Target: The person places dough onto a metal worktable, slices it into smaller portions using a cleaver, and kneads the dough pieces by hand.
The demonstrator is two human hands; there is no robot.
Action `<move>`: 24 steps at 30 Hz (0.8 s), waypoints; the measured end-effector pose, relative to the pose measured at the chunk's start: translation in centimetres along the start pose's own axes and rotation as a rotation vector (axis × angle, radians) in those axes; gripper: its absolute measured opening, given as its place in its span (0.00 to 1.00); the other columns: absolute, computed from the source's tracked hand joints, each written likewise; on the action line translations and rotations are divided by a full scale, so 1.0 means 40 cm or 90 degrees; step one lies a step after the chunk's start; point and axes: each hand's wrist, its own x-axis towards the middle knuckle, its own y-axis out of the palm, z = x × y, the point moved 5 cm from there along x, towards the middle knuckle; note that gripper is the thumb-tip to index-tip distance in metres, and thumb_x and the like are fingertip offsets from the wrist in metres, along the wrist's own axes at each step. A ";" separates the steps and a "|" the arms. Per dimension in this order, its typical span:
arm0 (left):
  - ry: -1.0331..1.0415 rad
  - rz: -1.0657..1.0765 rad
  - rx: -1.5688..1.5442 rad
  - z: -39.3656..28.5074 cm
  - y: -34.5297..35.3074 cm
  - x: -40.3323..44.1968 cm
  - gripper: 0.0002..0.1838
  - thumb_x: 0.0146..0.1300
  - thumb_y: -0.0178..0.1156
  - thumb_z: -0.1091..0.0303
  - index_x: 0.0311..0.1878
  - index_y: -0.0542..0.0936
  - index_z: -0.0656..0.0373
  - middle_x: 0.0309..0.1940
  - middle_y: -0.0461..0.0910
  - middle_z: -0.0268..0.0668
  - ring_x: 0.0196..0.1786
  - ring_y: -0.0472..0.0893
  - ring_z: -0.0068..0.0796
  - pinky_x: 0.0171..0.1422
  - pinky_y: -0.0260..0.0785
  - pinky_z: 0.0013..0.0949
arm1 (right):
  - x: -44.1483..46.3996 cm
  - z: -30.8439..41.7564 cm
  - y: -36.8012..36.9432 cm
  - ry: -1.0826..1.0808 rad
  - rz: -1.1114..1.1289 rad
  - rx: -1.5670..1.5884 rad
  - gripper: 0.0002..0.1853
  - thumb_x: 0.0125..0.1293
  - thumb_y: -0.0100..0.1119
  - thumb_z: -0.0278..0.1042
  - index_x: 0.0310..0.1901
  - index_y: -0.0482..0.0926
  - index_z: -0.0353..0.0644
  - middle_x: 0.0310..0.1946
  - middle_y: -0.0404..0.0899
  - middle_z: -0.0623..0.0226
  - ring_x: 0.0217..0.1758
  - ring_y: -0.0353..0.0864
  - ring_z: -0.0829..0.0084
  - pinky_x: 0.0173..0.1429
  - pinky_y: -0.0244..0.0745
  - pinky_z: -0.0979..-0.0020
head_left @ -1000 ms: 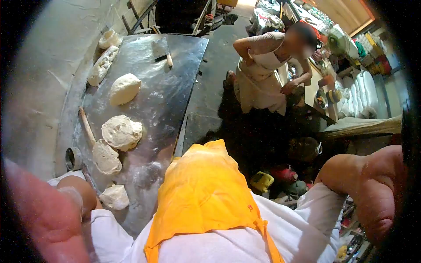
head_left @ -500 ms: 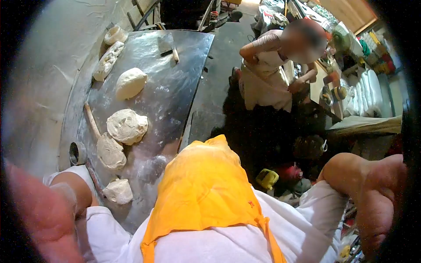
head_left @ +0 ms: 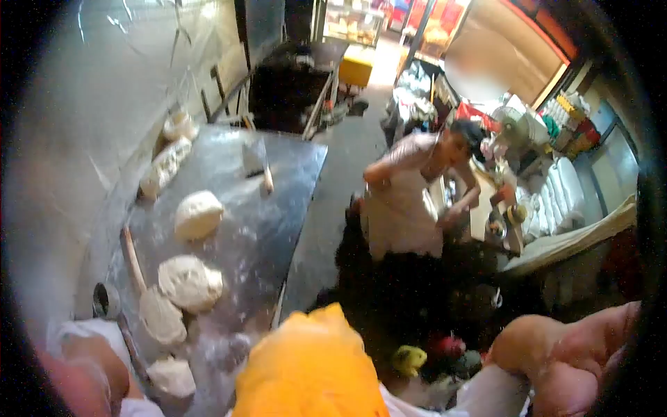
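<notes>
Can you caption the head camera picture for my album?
Dough lumps and a wooden-handled scraper lie on a shiny table.

Four pale dough pieces, strung along the bench (head_left: pixel 267 222)'s left side. Farthest: domed mound (head_left: pixel 199 215). Next: broad, uneven round (head_left: pixel 190 283); adjoining it, closer to left edge, smaller flattened slab (head_left: pixel 162 320). Last: small lump (head_left: pixel 171 377), towards near end.
</notes>
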 end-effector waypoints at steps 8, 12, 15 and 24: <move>-0.071 0.067 -0.025 0.206 0.073 0.069 0.31 0.73 0.59 0.50 0.73 0.71 0.54 0.78 0.60 0.52 0.80 0.61 0.56 0.85 0.51 0.54 | 0.053 -0.018 0.107 0.061 -0.015 -0.036 0.14 0.72 0.65 0.30 0.56 0.81 0.38 0.48 0.85 0.60 0.44 0.86 0.67 0.50 0.82 0.69; -0.067 0.064 -0.023 0.221 0.111 0.015 0.31 0.72 0.60 0.51 0.73 0.71 0.55 0.77 0.61 0.52 0.79 0.61 0.56 0.84 0.52 0.54 | -0.018 -0.022 0.182 0.039 -0.036 -0.011 0.14 0.71 0.65 0.30 0.57 0.81 0.38 0.47 0.85 0.60 0.43 0.86 0.66 0.50 0.82 0.69; -0.066 0.061 -0.024 0.235 0.139 -0.014 0.31 0.72 0.61 0.52 0.73 0.71 0.56 0.77 0.62 0.53 0.79 0.62 0.56 0.84 0.52 0.53 | -0.039 -0.041 0.225 0.027 -0.035 -0.015 0.15 0.71 0.66 0.29 0.57 0.81 0.38 0.47 0.85 0.59 0.43 0.85 0.66 0.50 0.82 0.69; -0.065 0.028 0.005 0.232 0.129 -0.045 0.31 0.71 0.63 0.55 0.73 0.71 0.59 0.76 0.64 0.54 0.78 0.63 0.57 0.84 0.54 0.53 | -0.079 -0.026 0.287 -0.023 -0.093 0.037 0.17 0.70 0.67 0.29 0.58 0.80 0.39 0.46 0.85 0.59 0.43 0.85 0.66 0.50 0.82 0.69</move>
